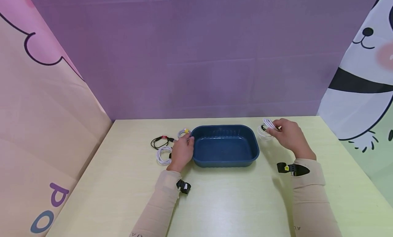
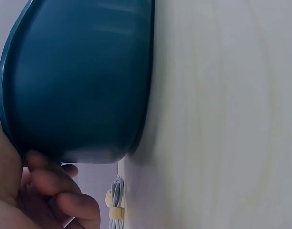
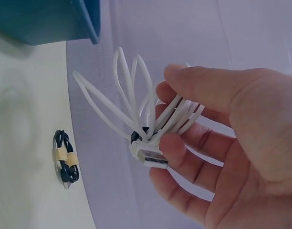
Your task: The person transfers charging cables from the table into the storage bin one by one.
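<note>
My right hand (image 1: 290, 134) holds a coiled white USB cable (image 3: 141, 107) above the table's far right, pinched between thumb and fingers. A black tie binds the coil, and its metal USB plug (image 3: 153, 158) points out below. My left hand (image 1: 182, 152) grips the left end of a dark blue plastic basin (image 1: 225, 164), its fingers curled at the rim. The basin stands upright on the table, and no items show inside it. Past the right hand, a black cable (image 3: 66, 160) with a yellow tie lies on the table.
Left of the basin lie a black cable (image 1: 156, 145) with a red tie, a coiled white cable (image 1: 159, 156) partly behind the left hand, and a pale cable (image 1: 181, 133) with a yellow tie. A purple cloth (image 1: 196, 59) hangs along the table's back edge; printed cloths flank both sides.
</note>
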`<state>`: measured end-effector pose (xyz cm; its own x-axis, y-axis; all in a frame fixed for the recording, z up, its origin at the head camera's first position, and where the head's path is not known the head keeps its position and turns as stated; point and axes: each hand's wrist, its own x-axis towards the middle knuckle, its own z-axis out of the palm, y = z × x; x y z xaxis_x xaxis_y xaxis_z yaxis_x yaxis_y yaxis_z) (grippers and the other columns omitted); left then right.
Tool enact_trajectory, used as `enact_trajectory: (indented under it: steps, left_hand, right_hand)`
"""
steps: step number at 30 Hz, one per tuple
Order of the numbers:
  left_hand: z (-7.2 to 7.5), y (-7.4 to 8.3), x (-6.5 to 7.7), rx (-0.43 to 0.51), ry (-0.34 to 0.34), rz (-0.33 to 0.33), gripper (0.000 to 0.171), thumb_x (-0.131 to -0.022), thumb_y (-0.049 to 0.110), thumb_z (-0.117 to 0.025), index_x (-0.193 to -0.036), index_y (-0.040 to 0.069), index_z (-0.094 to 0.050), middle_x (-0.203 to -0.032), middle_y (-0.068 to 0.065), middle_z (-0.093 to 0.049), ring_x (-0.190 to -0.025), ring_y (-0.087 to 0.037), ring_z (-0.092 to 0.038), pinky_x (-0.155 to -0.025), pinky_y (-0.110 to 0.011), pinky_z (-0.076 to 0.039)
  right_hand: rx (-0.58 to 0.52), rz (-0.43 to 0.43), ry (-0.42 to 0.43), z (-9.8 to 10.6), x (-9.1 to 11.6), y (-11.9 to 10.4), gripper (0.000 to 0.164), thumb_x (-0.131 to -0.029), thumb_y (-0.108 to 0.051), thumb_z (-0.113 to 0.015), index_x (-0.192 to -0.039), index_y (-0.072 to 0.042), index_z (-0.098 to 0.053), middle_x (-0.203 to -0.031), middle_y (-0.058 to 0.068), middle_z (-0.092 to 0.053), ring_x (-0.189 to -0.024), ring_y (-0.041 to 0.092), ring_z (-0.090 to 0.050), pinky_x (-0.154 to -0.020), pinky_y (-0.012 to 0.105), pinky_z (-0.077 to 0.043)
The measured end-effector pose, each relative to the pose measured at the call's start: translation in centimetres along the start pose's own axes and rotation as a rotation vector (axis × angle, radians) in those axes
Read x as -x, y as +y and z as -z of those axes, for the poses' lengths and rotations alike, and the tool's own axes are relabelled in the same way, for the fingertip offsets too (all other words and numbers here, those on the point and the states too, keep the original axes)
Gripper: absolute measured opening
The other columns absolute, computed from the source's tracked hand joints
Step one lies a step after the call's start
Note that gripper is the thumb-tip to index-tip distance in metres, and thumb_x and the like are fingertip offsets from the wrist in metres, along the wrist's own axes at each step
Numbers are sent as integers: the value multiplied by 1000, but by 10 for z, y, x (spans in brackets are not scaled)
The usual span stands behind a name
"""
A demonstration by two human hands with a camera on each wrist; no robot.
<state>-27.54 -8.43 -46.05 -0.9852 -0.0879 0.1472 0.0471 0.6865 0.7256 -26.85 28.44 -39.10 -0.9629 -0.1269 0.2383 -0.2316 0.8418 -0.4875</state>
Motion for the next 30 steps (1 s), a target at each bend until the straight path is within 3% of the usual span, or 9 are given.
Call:
enact_trajectory:
  steps: [12, 15, 18, 30]
  left_hand:
    - [-2, -5, -1, 27, 8, -41, 41, -107, 23, -52, -141, 1, -60, -126, -22, -70, -127, -41, -62, -123, -62, -21]
    - [-2, -6, -2, 32, 6, -47, 41, -107, 22, -52, -140, 0, -60, -113, -20, -72, -112, -37, -68, -123, -63, -20]
    - [-3, -5, -2, 41, 5, -44, 41, -108, 22, -52, -141, 0, -59, -103, -17, -70, -94, -33, -66, -124, -63, -19]
    - [-3, -6, -1, 52, 3, -56, 41, -108, 21, -52, -141, -3, -58, -121, -21, -70, -98, -33, -69, -123, -64, -18]
  right_hand:
    - [-5, 19, 45, 6, 2, -12, 15, -95, -20, -73, -92, -6, -71, -83, 11, -57, -66, 20, -45, -57, 32, -33]
    - [-6, 21, 55, 7, 3, -15, 13, -94, -19, -73, -92, -6, -71, -83, 11, -58, -66, 20, -46, -57, 32, -34]
    - [-2, 29, 66, 7, 3, -16, 14, -94, -19, -73, -92, -6, -71, -81, 10, -57, -66, 20, -45, -57, 31, -33]
    - [-1, 39, 82, 9, 4, -24, 15, -95, -20, -72, -95, -4, -72, -87, 13, -62, -68, 20, -47, -58, 32, -34]
